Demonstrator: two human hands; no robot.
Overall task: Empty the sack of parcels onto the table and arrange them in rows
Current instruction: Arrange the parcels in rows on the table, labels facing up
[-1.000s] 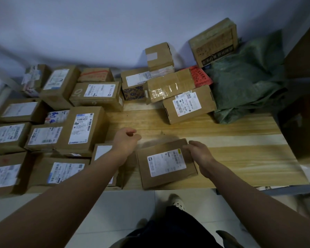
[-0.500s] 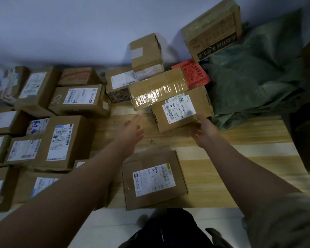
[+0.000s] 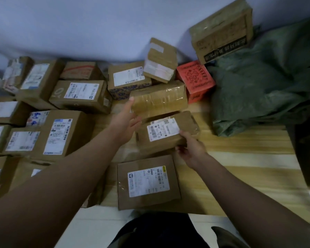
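Note:
My right hand (image 3: 191,149) grips the near right corner of a labelled brown parcel (image 3: 166,132) in the middle of the wooden table (image 3: 240,158). My left hand (image 3: 126,120) is open at that parcel's left side, fingers up against a tape-wrapped parcel (image 3: 159,101) behind it. A flat labelled parcel (image 3: 148,182) lies at the near edge, just in front. Rows of labelled brown parcels (image 3: 61,133) fill the left part of the table. The crumpled green sack (image 3: 261,86) lies at the back right.
Loose parcels pile up against the wall: a red box (image 3: 195,79), a small tilted box (image 3: 160,59), a box with a patterned side (image 3: 128,79) and a large carton (image 3: 222,31) leaning on the sack. Bare wood shows at the right, with a dark object (image 3: 308,149) beyond.
Both hands left the flat parcel at the near edge and reached forward. My right hand took hold of the labelled parcel; my left hand came up beside it.

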